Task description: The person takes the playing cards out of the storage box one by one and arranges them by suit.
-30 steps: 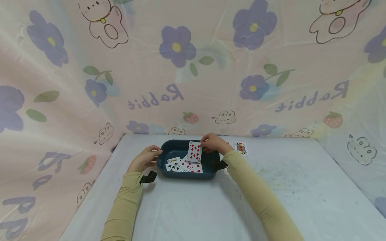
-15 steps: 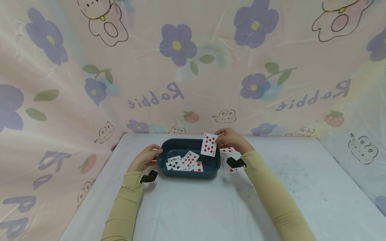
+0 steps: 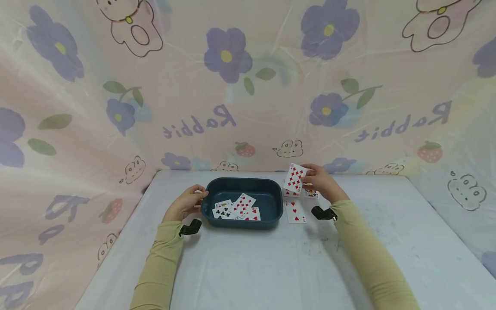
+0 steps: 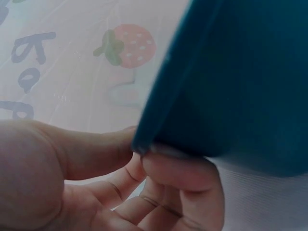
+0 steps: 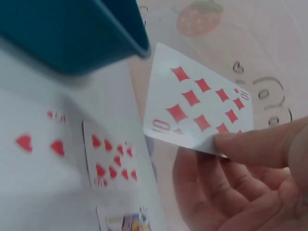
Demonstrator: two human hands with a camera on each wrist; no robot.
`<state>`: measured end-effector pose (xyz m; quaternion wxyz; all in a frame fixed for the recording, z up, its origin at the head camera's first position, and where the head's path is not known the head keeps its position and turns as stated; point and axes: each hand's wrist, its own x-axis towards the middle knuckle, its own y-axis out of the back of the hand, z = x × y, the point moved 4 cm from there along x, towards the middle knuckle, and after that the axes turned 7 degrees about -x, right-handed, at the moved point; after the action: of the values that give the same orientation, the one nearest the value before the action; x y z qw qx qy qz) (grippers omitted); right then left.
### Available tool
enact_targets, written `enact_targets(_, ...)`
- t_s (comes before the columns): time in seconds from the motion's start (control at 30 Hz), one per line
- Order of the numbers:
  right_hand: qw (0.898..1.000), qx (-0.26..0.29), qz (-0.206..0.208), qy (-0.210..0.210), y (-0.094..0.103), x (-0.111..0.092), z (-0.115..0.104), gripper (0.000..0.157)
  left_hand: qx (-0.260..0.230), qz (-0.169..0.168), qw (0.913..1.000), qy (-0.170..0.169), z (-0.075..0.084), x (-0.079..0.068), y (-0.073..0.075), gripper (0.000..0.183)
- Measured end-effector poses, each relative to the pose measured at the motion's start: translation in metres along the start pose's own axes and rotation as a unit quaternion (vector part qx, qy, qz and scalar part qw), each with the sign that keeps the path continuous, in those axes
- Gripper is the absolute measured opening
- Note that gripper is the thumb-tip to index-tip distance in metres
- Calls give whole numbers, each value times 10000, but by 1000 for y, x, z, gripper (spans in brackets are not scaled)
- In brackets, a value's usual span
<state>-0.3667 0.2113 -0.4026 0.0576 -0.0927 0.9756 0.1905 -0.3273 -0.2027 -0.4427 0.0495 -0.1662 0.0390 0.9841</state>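
Observation:
My left hand (image 3: 187, 202) pinches the left rim of a dark blue plastic basin (image 3: 242, 224), thumb outside and fingers beneath the edge in the left wrist view. Inside the basin several playing cards (image 3: 243, 205) lie face up in a loose pile. My right hand (image 3: 323, 183) holds a ten of diamonds (image 5: 192, 101) between thumb and fingers, raised and tilted just right of the basin. Below and beside that card, a heart card (image 3: 295, 212), another heart card (image 5: 113, 161) and a face card (image 5: 127, 221) lie face up on the table; the head view partly hides the latter two.
The white-covered table (image 3: 248, 267) meets a flower-print curtain (image 3: 248, 129) at its back and sides. Dark smudges mark the table at right. A black strap device sits on each wrist.
My right hand has lifted the ten of diamonds out over the basin's right rim and carried it right, above the cards on the table. The left hand stays at the rim.

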Motion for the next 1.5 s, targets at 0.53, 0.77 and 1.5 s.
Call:
enact_targets(0.53,9974,491,469,-247,66,-18,47,56,34,-2,10000,-64,0,0,1,16)
enact_targets(0.77,9900,572,989,-828,88,-18,75,54,-40,-52,9999,-140,-1,0,2,14)
enact_targets(1.5,9771,661,1442,-1415,97,-17,105,52,-28,83,9999,-113,0,-3,-1,13)
